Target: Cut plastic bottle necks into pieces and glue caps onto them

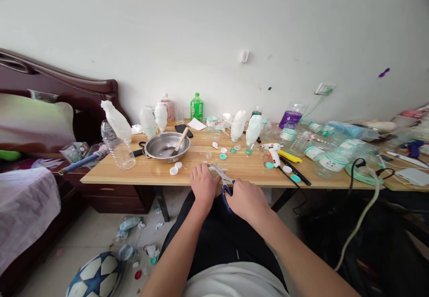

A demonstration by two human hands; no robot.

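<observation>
My right hand (248, 199) is closed around the dark blue handles of a pair of scissors (225, 177), at the table's front edge. The metal blades point up and left, toward my left hand (203, 184). That hand is closed, fingers curled at the edge beside the blades; what it holds is mostly hidden, though something clear shows near the blade tips. Just beyond the hands lie a teal cap (223, 156) and a small clear ring (208, 155). Two white caps (174, 170) lie left of my left hand.
A metal bowl (157, 147) with a wooden-handled brush (181, 140) stands left. A white-coated bottle (238, 126) stands farther back. To the right are a glue gun (274, 153), a yellow cutter (290, 156) and several clear bottles (333, 162). A ball (97, 275) lies on the floor.
</observation>
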